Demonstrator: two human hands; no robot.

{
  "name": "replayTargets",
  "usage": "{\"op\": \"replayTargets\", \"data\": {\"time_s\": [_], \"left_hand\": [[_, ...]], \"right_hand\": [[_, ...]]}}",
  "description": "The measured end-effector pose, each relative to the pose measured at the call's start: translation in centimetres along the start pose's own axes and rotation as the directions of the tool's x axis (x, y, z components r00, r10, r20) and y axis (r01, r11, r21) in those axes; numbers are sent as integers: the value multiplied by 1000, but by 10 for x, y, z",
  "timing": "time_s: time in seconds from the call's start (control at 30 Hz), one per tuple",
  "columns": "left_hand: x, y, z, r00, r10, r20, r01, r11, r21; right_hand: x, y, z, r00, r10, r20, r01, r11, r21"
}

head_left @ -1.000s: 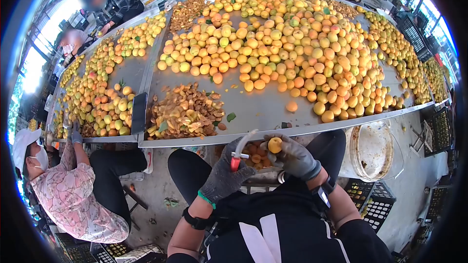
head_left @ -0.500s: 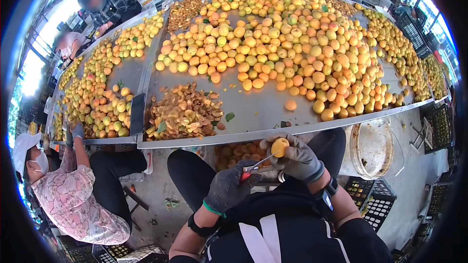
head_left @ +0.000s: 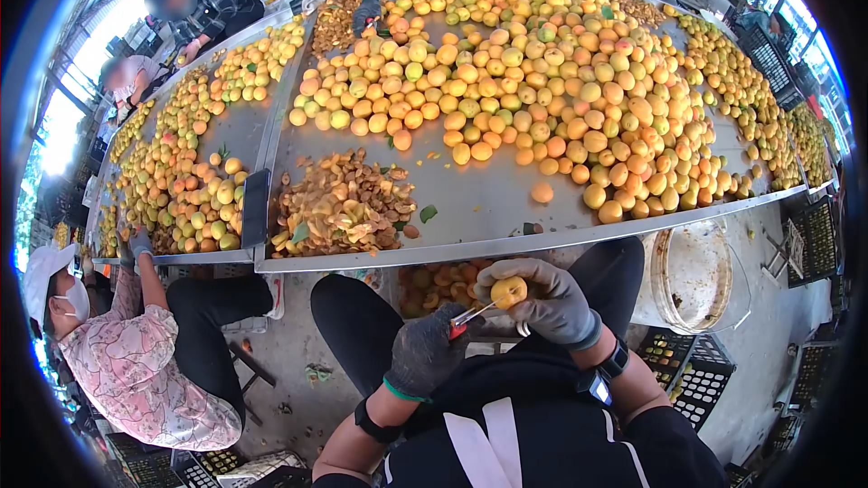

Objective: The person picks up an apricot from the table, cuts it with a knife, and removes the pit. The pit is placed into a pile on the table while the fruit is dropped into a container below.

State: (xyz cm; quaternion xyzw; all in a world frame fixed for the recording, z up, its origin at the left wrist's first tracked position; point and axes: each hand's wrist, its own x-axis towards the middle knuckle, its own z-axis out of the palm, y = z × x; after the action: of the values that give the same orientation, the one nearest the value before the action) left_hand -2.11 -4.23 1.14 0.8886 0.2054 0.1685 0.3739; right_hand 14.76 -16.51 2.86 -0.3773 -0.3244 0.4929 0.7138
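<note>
In our gloved left hand we grip a knife by its red handle, the blade reaching the fruit that we hold in the curled fingers of our gloved right hand. The fruit is above our lap, just off the near edge of the table. There we see a heap of scraps beside a phone; a bucket stands on our right.

We could make out no readable text, label, brand, number or sign on anything, the bucket, the crates and the phone included.
</note>
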Motion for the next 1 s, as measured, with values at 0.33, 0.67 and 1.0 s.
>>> {"op": "replayTargets", "data": {"time_s": [0.33, 0.67, 1.0], "left_hand": [[3, 4, 7, 999, -40, -17, 40, 999, -35], [29, -14, 18, 990, -141, 30, 131, 966, 221], [39, -27, 35, 990, -143, 17, 139, 980, 141]], "right_hand": [[-3, -6, 25, 992, -80, -100, 53, 969, -243], [18, 25, 8, 976, 28, -215, -10, 996, 87], [25, 43, -3, 954, 98, -284, -56, 987, 152]]}}
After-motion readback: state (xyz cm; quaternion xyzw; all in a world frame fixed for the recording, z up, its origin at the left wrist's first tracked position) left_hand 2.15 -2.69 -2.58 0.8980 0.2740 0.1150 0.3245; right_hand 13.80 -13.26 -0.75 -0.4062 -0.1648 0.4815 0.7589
